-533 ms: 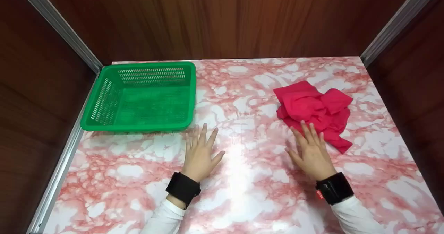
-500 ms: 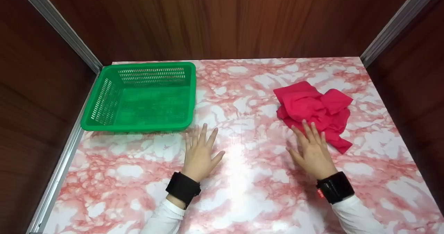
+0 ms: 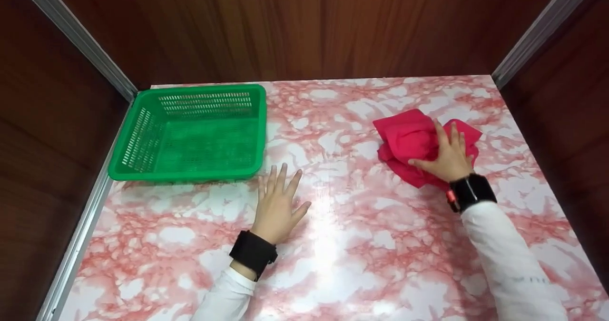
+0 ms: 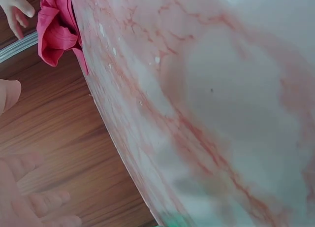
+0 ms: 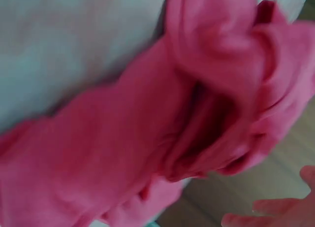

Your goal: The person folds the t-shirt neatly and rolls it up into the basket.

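A crumpled pinkish-red cloth point(image 3: 402, 138) lies in a heap on the right half of the table. My right hand point(image 3: 447, 159) reaches over its right part, fingers spread and slightly bent, thumb out to the left. In the right wrist view the folds of the cloth point(image 5: 98, 148) fill much of the picture, with fingers point(image 5: 275, 212) beside them at the lower right corner. My left hand point(image 3: 276, 211) hovers palm down with its fingers fanned out and nothing in them, just in front of the basket's near right corner. Its fingers also show in the left wrist view.
A green plastic basket point(image 3: 188, 175) with slotted sides stands at the back left of the red-and-white marbled table point(image 3: 328, 245). Dark wood panels point(image 3: 304, 31) with metal corner strips enclose the back and both sides.
My right hand has moved forward from the near edge of the cloth to over its right part. The left hand has stayed nearly still, and the basket is in the same place.
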Demonstrator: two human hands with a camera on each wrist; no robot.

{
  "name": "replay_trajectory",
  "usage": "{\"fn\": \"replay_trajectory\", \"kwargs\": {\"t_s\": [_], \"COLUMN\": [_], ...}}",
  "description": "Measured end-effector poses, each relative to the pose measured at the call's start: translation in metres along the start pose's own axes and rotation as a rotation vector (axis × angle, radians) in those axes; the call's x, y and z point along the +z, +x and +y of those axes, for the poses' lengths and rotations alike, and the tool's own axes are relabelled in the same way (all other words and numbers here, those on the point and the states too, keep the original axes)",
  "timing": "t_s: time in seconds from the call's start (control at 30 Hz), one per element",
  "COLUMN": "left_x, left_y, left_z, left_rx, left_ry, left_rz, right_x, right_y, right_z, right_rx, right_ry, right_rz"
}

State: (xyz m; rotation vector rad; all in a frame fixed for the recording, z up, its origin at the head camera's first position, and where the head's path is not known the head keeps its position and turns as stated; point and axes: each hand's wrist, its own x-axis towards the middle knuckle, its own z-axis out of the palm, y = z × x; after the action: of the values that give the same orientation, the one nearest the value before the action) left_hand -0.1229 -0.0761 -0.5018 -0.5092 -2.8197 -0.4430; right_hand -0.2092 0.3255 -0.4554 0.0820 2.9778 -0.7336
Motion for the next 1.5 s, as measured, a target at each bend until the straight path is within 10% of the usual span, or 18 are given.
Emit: {"fn": "replay_trajectory", "kwargs": {"t_s": [0.27,0.8,1.17,1.5], "left_x": [0.003,0.013,0.007,0.005], "left_y": [0.001,0.002,0.004,-0.004], "left_z": [0.002,0.011,0.013,0.002], "left_rx": [0.061,0.077,0.081,0.052], "left_ry": [-0.053,-0.142,-0.189,-0.203], "left_rz": [-0.022,0.012,0.053,0.067], "right_x": [0.006,0.022,0.022,0.018], "right_y": [0.032,0.040,0.034,0.016], "right_z": [0.008,0.002,0.016,0.000], "right_rx": [0.151,0.175,0.102,-0.069], "right_ry": [-0.003,-0.009,0.082,0.142], "right_rz": [-0.142,-0.124,-0.139,0.022]}}
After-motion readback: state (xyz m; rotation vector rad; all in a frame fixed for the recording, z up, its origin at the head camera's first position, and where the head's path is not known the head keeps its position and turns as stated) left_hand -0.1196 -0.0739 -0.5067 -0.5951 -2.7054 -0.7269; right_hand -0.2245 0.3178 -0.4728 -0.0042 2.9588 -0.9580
